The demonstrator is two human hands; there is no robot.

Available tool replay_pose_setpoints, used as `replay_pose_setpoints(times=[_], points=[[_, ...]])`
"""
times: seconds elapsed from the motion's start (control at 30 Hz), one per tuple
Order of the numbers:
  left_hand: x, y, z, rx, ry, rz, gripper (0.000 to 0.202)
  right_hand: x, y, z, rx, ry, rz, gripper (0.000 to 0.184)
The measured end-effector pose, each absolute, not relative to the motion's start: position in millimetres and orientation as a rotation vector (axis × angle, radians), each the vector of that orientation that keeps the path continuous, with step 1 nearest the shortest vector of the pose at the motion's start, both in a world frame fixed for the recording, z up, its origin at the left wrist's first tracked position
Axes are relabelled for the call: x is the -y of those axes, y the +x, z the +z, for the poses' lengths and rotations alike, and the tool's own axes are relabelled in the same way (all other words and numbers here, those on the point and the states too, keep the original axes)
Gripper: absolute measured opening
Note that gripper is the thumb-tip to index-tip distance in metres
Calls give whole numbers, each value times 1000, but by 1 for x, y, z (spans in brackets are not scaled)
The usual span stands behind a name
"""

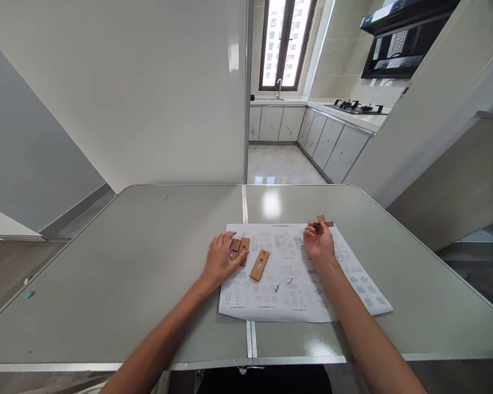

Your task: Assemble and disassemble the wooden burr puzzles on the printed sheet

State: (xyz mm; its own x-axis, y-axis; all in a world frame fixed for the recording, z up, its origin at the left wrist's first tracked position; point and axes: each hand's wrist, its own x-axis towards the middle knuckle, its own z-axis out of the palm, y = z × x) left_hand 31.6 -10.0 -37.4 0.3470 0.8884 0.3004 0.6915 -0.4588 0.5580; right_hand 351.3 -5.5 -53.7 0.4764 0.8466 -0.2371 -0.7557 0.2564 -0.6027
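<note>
My left hand (222, 257) rests at the left of the paper sheet, its fingers and thumb closed around two slotted wooden pieces (244, 245) standing side by side. To the right of it, a third flat wooden piece (259, 265) lies at a slant on the sheet, with an oblong slot through it and a dark mark near its far end. Over the sheet's far right edge, my right hand (318, 241) pinches small wooden pieces (327, 223) that look crossed; the fingers hide part of them.
The printed paper sheet (287, 301), covered in small diagrams, lies across the seam of a grey folding table (127, 284). A small teal object (29, 294) sits near the table's left edge. Beyond the table are a white wall and a kitchen with a gas stove (357, 106).
</note>
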Motion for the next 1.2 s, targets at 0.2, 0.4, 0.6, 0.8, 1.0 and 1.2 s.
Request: replay_pose_setpoints(times=[0.2, 0.4, 0.6, 0.8, 1.0, 1.2], points=[[9, 30, -39, -1396, 2297, 835, 55, 6, 356, -51, 134, -724, 1102, 32], [10, 29, -38, -1378, 2336, 818, 60, 11, 325, -48, 300, -839, 1160, 27], [7, 26, -36, -1409, 2340, 809, 65, 34, 281, -32, 1444, -1200, 995, 27], [4, 23, -34, -1453, 2358, 869, 52, 45, 277, -26, 2073, -1179, 844, 42], [5, 24, -33, -1473, 2376, 813, 43, 44, 276, -27, 2127, -1196, 834, 44], [3, 21, -35, -1475, 2394, 823, 45, 44, 276, -28, 2153, -1181, 824, 49]])
